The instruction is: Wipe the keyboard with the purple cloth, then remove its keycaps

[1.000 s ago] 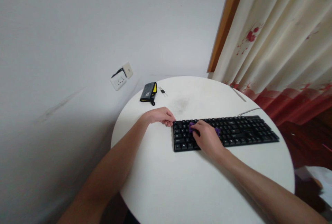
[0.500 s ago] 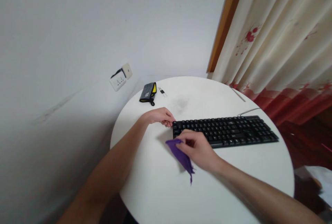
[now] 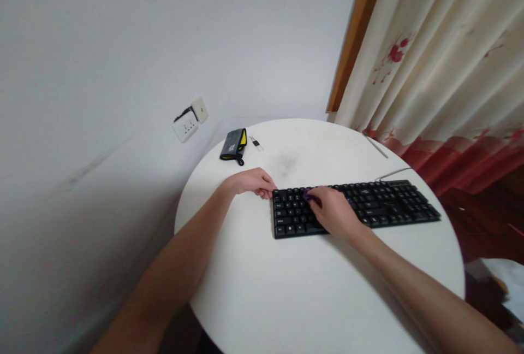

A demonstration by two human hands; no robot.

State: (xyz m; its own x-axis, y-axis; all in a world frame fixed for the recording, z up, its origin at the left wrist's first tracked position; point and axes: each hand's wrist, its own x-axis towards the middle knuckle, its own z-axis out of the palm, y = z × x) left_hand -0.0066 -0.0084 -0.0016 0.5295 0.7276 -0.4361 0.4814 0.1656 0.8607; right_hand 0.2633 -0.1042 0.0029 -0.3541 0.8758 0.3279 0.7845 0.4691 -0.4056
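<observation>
A black keyboard (image 3: 379,209) lies on the round white table (image 3: 262,294). My left hand (image 3: 257,182) is closed, its thumb and finger pinching the keyboard's far left corner. Over the keys, left of the keyboard's middle, my right hand (image 3: 333,209) is closed on a purple cloth (image 3: 308,194). Only small bits of the cloth show past the fingers, against the keys; the hand covers the rest.
Toward the wall lie a grey pouch with yellow lining (image 3: 234,145) and a small black item with metal prongs (image 3: 256,143). A thin grey strip (image 3: 375,146) rests near the far right edge. The keyboard's cable (image 3: 393,173) runs off rightward. Wall sockets (image 3: 186,125) are at left, a curtain (image 3: 442,81) at right.
My right hand has moved right and away from me, carrying the purple cloth from the keyboard's near left corner onto the keys. The left hand stays at the far left corner.
</observation>
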